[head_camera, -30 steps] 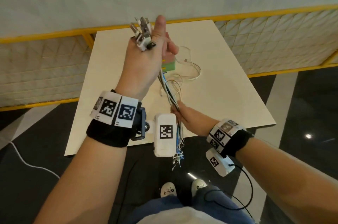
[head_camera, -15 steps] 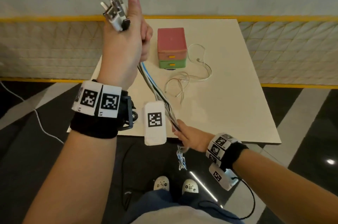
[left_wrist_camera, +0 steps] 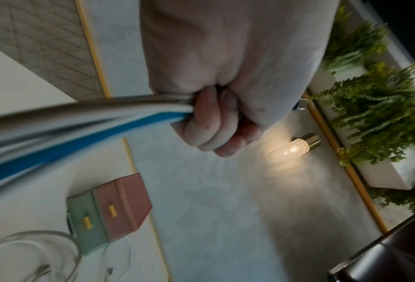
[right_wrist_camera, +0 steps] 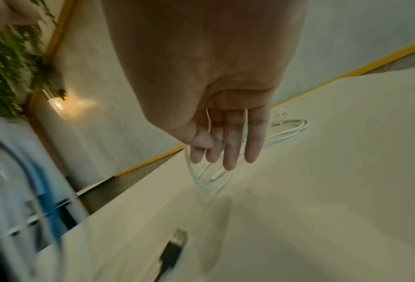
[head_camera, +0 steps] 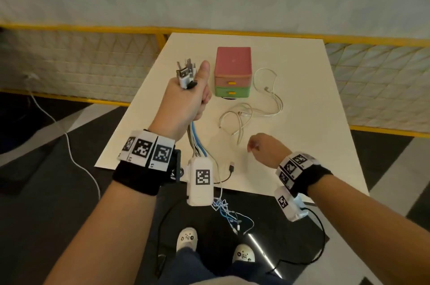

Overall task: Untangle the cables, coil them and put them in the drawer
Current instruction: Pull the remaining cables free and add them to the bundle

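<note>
My left hand [head_camera: 186, 103] grips a bundle of cables [head_camera: 194, 138] upright over the table's left side, metal USB plugs [head_camera: 185, 72] sticking out above the fist. In the left wrist view the fingers [left_wrist_camera: 213, 124] curl round grey, white and blue cables [left_wrist_camera: 80, 122]. The bundle's loose ends [head_camera: 229, 213] dangle below the table's near edge. My right hand [head_camera: 263, 147] hovers over the table near its front, fingers [right_wrist_camera: 230, 145] straight and holding nothing. A loose white cable [head_camera: 246, 112] lies tangled on the table. The small drawer box [head_camera: 233, 72], pink over green, has both drawers closed.
A black USB plug [head_camera: 231, 166] on a thin black cable lies near the front edge of the white table [head_camera: 314, 122]. A yellow-framed barrier [head_camera: 69, 61] stands behind and beside the table. A white cord [head_camera: 69, 145] runs across the dark floor on the left.
My right hand has let go of the bundle's lower part and risen over the table. My left hand has come down and to the right with the bundle, whose ends now hang free.
</note>
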Action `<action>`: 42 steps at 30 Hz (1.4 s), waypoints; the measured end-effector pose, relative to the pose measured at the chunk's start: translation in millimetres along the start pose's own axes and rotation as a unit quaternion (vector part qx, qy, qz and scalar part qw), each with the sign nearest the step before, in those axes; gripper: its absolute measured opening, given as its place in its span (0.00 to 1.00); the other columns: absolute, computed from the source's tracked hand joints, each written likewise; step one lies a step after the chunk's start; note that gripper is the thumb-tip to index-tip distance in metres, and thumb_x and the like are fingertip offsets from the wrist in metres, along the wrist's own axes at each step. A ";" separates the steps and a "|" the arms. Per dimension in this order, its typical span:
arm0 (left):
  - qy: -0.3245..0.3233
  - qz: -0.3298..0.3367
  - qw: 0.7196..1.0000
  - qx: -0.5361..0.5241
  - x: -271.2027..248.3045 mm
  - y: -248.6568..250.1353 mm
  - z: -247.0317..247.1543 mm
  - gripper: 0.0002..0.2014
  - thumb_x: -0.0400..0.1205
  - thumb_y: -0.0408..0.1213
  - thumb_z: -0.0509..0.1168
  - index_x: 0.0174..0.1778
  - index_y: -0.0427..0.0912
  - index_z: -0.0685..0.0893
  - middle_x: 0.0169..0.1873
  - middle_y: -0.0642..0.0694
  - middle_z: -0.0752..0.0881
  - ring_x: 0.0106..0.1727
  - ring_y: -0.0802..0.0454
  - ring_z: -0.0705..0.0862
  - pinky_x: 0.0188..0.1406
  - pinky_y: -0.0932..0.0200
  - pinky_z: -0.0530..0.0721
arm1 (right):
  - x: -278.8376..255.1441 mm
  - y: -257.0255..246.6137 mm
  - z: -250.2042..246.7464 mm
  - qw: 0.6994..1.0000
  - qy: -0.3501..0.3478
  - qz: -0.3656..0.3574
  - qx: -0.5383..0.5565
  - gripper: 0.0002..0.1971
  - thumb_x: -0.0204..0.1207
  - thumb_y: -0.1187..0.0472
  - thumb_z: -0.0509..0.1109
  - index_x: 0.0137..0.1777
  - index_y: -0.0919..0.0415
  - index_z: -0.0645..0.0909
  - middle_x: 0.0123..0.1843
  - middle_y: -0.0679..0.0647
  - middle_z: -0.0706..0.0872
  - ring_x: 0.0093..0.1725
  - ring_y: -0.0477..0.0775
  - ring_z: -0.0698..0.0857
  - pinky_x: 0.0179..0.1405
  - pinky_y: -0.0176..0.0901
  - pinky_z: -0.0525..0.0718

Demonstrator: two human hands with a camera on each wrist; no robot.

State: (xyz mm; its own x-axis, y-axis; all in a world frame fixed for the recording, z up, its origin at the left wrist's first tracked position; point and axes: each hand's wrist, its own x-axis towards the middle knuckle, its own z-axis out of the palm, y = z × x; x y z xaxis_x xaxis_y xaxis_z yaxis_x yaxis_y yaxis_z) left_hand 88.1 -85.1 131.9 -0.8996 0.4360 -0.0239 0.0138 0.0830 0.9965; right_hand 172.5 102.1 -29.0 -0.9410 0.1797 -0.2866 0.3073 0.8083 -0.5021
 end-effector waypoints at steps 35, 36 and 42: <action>-0.023 -0.084 0.996 0.008 37.7 -54.6 50.7 0.21 0.86 0.52 0.60 0.37 0.39 0.86 0.23 0.43 0.69 0.17 0.55 0.64 0.16 0.66 0.62 | -33.9 -68.3 -61.1 0.934 0.343 -0.060 -0.082 0.14 0.82 0.53 0.58 0.62 0.47 0.81 0.42 0.51 0.89 0.38 0.60 0.86 0.32 0.48 0.82; -0.017 -0.087 0.996 0.009 40.3 -53.9 51.3 0.18 0.87 0.49 0.61 0.41 0.41 0.87 0.23 0.45 0.68 0.18 0.55 0.64 0.16 0.66 0.63 | -34.3 -67.8 -61.9 0.936 0.336 -0.054 -0.089 0.13 0.83 0.53 0.58 0.62 0.48 0.81 0.42 0.52 0.89 0.39 0.61 0.86 0.32 0.48 0.81; -0.081 -0.050 0.995 -0.027 32.1 -47.9 52.1 0.17 0.85 0.52 0.63 0.33 0.50 0.87 0.24 0.46 0.74 0.22 0.54 0.65 0.21 0.61 0.63 | -33.7 -69.7 -60.3 0.950 0.276 -0.080 0.123 0.05 0.84 0.57 0.59 0.47 0.53 0.74 0.34 0.52 0.87 0.25 0.44 0.80 0.31 0.45 0.80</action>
State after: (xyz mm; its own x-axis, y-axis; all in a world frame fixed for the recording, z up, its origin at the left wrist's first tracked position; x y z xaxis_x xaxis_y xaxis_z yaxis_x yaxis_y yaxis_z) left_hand 81.3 -28.5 79.2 -0.8132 0.5669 -0.1320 -0.1007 0.0864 0.9912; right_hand 174.3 73.5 64.8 -0.8882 0.3878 0.2464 0.1146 0.7063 -0.6986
